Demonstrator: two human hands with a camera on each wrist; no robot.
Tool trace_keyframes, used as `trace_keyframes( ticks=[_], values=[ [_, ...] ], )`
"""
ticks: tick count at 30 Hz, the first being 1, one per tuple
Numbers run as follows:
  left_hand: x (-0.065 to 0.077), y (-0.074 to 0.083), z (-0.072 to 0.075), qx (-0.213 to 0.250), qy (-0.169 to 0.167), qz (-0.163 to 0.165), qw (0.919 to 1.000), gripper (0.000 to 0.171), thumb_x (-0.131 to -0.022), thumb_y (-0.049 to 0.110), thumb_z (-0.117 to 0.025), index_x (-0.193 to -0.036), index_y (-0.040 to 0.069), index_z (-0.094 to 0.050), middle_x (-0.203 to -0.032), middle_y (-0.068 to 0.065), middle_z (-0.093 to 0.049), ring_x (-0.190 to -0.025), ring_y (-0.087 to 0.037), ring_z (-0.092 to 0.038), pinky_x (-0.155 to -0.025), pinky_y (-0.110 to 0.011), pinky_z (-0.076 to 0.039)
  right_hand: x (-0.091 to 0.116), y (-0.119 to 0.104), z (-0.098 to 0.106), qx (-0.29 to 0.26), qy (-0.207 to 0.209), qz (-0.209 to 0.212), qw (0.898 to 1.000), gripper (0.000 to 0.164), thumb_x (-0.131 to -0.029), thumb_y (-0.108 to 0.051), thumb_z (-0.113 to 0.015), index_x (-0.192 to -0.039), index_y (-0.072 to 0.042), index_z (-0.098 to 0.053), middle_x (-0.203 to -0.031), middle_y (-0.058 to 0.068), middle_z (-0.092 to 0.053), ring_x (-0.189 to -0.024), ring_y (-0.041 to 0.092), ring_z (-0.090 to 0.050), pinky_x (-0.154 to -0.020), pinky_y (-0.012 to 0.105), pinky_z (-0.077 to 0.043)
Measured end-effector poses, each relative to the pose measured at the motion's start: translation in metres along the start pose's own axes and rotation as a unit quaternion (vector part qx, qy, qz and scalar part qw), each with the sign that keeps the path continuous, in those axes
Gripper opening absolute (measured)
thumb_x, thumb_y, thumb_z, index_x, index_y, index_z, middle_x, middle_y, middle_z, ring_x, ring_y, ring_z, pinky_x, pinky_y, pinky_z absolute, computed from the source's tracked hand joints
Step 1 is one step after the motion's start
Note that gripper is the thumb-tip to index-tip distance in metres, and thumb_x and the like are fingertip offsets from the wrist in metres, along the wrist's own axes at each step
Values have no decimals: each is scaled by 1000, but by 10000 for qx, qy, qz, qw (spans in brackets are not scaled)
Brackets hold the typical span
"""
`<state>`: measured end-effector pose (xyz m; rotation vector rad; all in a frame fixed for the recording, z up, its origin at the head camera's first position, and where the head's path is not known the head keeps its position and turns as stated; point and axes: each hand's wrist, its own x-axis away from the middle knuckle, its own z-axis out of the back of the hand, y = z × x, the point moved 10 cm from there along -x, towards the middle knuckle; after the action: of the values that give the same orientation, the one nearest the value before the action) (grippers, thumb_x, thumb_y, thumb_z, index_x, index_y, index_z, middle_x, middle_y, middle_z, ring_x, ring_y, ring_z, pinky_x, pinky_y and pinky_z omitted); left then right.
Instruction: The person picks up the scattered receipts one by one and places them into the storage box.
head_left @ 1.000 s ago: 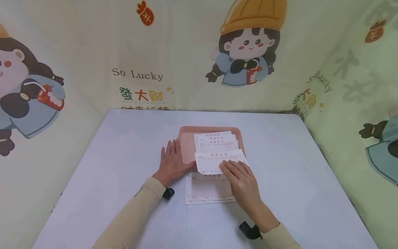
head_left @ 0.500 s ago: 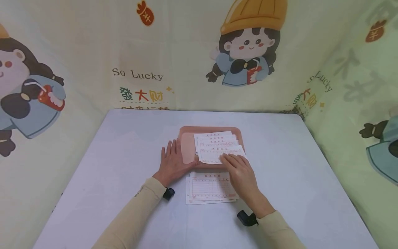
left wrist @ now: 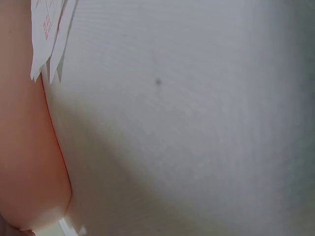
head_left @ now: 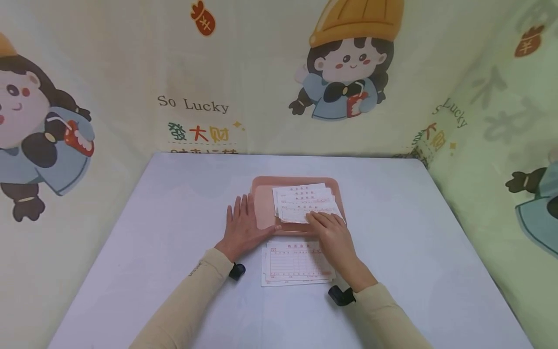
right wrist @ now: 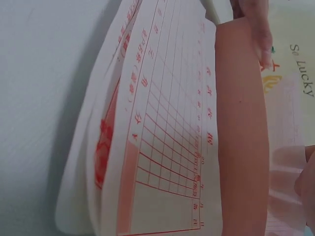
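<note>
My left hand (head_left: 244,230) lies at the left front corner of a pink tray (head_left: 263,206), its fingers spread straight and the thumb along the front rim. With my right hand (head_left: 337,245) I pinch the right part of a printed paper receipt (head_left: 294,215) over the tray. Beneath and behind that receipt, several similar receipts (head_left: 302,187) overlap inside the tray. The right thumb is hidden in the head view. In the right wrist view, fingertips (right wrist: 306,182) show at the paper's edge, beyond the tray wall (right wrist: 241,123).
A small pile of red-printed receipts (head_left: 298,264) lies on the white table (head_left: 174,203) just in front of the tray; its sheets are slightly offset. Patterned cloth (head_left: 270,72) hangs behind and at both sides. Each wrist wears a black camera (head_left: 341,295).
My right hand has moved the receipt forward and down, from above the tray's front rim onto the receipts inside. My left hand has stayed in place.
</note>
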<state>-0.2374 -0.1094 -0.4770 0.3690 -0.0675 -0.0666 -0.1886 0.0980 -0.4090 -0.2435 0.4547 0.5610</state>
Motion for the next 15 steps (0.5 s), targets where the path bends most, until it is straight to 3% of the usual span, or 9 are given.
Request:
trace_keyframes(
  ticks=[8,15],
  values=[
    [-1,1,2,-29,-22,6,10000,125,-78,85,-49,-159,3,-1,-166,-21,-8,-154,-39,-3,-123,-60,-5,-5,7,-15,-73,-381,-175,9991,59,-75,9,-77,-130,-10,-66,-129,11,-68,-122,31,-61,-105,57,-44],
    [-1,-1,2,-57,-60,16,10000,124,-78,84,-49,-159,3,-1,-166,-21,-9,-154,-39,-4,-123,-60,-5,-6,10,-25,-81,-734,-335,9967,48,-88,-5,-72,-134,-9,-62,-130,12,-66,-125,32,-59,-107,59,-42]
  ],
)
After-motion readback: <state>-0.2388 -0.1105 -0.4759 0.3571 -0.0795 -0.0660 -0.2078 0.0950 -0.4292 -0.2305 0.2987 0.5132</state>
